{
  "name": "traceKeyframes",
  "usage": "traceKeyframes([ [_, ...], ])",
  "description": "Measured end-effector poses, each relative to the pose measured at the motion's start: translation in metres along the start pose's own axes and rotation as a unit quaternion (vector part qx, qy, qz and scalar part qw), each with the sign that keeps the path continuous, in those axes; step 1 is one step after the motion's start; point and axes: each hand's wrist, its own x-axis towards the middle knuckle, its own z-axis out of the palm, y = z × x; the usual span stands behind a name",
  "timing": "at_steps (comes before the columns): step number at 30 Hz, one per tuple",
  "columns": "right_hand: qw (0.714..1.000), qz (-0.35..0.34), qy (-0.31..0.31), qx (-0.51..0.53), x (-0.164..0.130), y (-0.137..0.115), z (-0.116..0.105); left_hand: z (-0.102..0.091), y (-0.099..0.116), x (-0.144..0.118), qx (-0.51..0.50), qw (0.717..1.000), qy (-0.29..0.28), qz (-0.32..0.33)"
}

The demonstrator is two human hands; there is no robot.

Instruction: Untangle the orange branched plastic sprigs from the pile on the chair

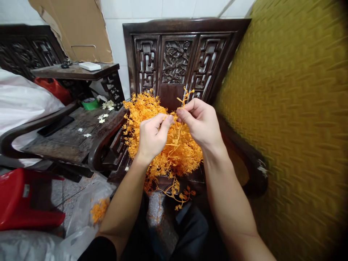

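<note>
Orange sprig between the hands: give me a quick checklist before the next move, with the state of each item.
1. Left hand pinching the sprig: ok, fingers closed at its lower end.
2. Right hand gripping the sprig: ok, its tip sticks up above the fingers.
3. Sprig free of the orange pile: cannot tell, strands overlap behind the hands.
4. Pile resting on the carved chair: ok, though some strands hang off the front edge.
5. Plastic bag on the floor holding orange bits: ok, below left.
</note>
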Motion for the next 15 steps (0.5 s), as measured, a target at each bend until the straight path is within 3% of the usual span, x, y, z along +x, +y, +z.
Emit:
traceKeyframes([
  [12, 1.000, -0.005, 0.024, -0.001, 0.0021, 0.0034, 0.0055, 0.0108, 0.0060, -0.0011, 0.044, 0.998, 0.042, -0.035],
  [15, 0.999, -0.018, 0.035, -0.014, 0.0050, 0.0076, -0.0028, 0.0056, 0.0034, 0.0001, 0.037, 0.997, 0.051, -0.042],
])
